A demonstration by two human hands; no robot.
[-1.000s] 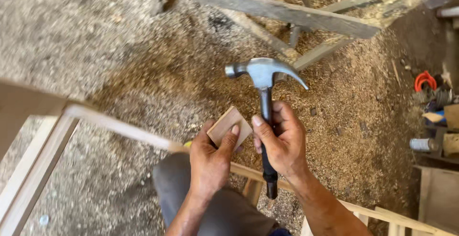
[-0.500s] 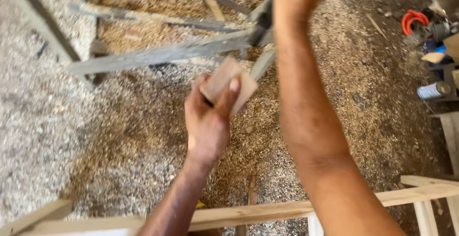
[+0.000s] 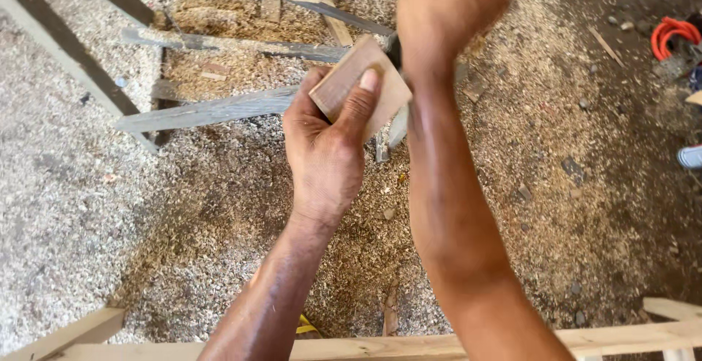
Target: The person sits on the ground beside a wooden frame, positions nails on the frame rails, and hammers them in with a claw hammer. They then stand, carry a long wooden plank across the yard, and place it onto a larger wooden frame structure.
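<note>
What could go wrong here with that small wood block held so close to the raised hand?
The left hand pinches the small wooden block by its edges, thumb across its face; a blow could land on the thumb. The right hand is raised and blurred, what it grips mostly hidden, so aim looks uncertain. Sawdust floor may give poor footing.

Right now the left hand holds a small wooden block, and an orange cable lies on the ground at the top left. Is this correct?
Not fully. The left hand does hold the small wooden block, but the orange cable lies at the top right, as the head view shows.
</note>
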